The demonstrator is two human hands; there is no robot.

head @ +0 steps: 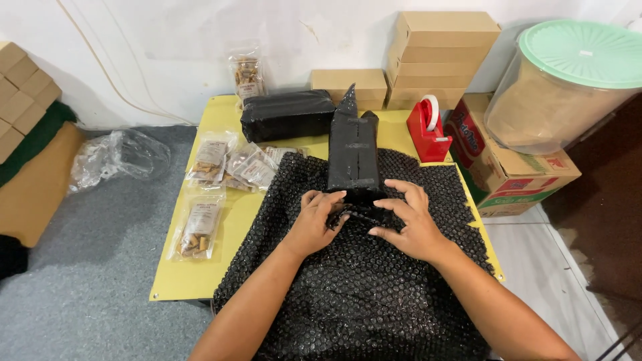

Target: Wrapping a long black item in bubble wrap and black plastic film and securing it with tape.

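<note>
Left hand (314, 224): fingers curled, pinching the black wrap at the parcel's near end.
Right hand (409, 220): pressing down that same fold.
Black-wrapped parcel (352, 154): lying on the black bubble wrap (361, 294), yellow table (194, 277).

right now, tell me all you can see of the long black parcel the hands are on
The long black parcel is a box-like shape wrapped in glossy black plastic, lying lengthwise away from the person on a sheet of black bubble wrap. Its far end has loose wrap twisted up into a point. The near end is unsealed and crumpled, where the left hand and the right hand press and fold the plastic with their fingertips. A second, wider black parcel lies just behind it.
</note>
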